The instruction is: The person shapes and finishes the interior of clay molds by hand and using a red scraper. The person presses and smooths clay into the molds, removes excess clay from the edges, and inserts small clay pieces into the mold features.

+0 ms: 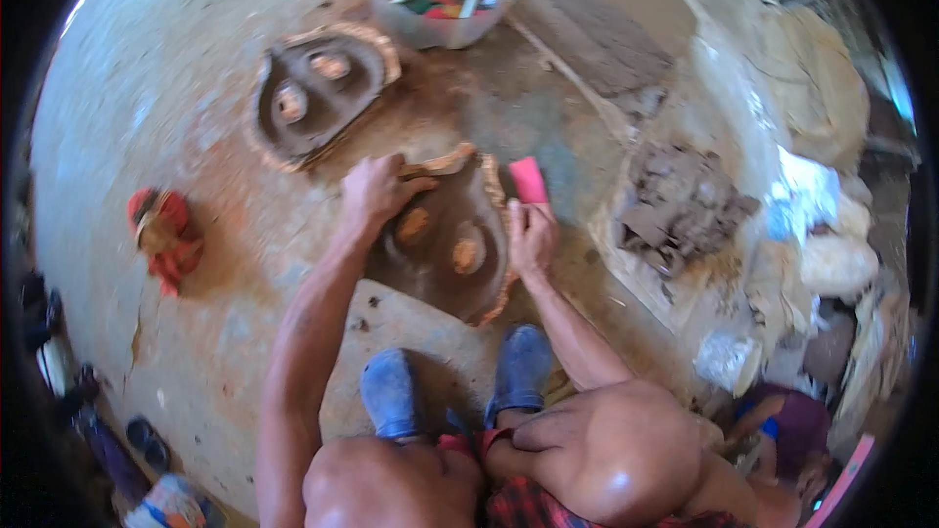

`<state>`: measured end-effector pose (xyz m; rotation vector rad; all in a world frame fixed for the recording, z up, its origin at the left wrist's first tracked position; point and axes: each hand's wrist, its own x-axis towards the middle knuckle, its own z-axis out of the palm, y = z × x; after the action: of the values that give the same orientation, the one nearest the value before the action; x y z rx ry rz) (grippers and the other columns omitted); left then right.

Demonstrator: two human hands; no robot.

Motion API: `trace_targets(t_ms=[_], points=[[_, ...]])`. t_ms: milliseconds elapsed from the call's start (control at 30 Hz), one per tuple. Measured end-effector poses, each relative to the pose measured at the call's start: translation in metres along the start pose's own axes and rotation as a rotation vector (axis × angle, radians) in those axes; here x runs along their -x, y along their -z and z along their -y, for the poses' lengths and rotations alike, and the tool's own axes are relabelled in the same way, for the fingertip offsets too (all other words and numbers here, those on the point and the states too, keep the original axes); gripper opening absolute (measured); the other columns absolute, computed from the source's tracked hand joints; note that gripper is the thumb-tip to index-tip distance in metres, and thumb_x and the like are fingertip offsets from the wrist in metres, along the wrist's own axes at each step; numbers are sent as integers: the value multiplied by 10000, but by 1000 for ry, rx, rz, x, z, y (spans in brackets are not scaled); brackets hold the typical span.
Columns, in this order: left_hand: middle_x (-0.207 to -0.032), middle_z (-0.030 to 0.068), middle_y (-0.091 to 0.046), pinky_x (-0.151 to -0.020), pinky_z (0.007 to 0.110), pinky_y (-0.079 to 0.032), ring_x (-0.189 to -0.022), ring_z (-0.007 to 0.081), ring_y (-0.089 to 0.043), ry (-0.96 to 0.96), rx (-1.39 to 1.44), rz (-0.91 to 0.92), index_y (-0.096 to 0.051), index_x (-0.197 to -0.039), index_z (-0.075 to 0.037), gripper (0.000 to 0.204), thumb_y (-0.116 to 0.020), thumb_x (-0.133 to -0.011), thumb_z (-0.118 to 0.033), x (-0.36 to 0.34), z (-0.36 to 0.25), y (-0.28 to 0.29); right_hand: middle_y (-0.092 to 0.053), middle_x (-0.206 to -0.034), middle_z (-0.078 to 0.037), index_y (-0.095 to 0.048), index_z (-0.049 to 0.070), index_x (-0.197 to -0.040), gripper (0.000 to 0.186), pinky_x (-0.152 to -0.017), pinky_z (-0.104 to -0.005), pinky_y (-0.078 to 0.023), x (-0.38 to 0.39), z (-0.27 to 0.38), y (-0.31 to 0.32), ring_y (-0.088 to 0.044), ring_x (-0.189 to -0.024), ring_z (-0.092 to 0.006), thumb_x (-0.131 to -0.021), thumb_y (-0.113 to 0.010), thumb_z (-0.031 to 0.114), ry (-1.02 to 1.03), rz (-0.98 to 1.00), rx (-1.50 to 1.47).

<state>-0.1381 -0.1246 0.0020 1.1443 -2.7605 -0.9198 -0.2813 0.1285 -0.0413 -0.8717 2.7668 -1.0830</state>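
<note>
On the floor in front of my feet rests a mould (438,279) lined with dark wet clay, with a rough orange-brown rim and two orange knobs rising inside. My left hand (375,194) is closed on the rim at its upper left, fingers reaching over the edge. At the right edge of the mould is my right hand (531,240), its fingers closed on a flat pink piece (528,179) that sticks out beyond them. A second, similar clay-lined mould (337,110) lies farther off to the left.
A clear tub (430,34) of coloured tools stands at the far side. Right of it lies a clay-smeared board (606,29). A heap of grey clay (680,203) sits on sheeting at right. Left is a red cloth bundle (164,235). Another person (782,430) is at lower right.
</note>
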Motion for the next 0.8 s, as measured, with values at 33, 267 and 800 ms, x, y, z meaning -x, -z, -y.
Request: trace_targets(t_ms=[33,267,800], points=[[-896,209,-762,-757,519,-576,-872,403,-745,25,-33,10,-774,-934,-82,660,-784,-773,-722,4,8,1,-692,-970,-185,-753,11,-934,383,-851,-460,-515,1,9,-2,-669,-932,-367,-1045,-633,357,14,-19,-34],[-990,247,-757,-819,473,-561,-945,406,-736,247,131,-241,-755,-1058,-26,600,-844,-818,-568,53,29,-12,-651,-1095,-152,-700,47,-1137,320,-921,-503,-494,-22,-19,62,-623,-1061,-381,-930,-752,285,117,-343,219],[-1416,218,-616,-1108,430,-446,-1293,331,-583,377,772,-174,-496,-1521,7,606,-556,-1088,-411,148,42,-55,-726,-979,-107,-747,83,-882,79,-861,-458,-527,-111,-210,281,-654,-955,-317,-816,-745,126,48,-508,856]])
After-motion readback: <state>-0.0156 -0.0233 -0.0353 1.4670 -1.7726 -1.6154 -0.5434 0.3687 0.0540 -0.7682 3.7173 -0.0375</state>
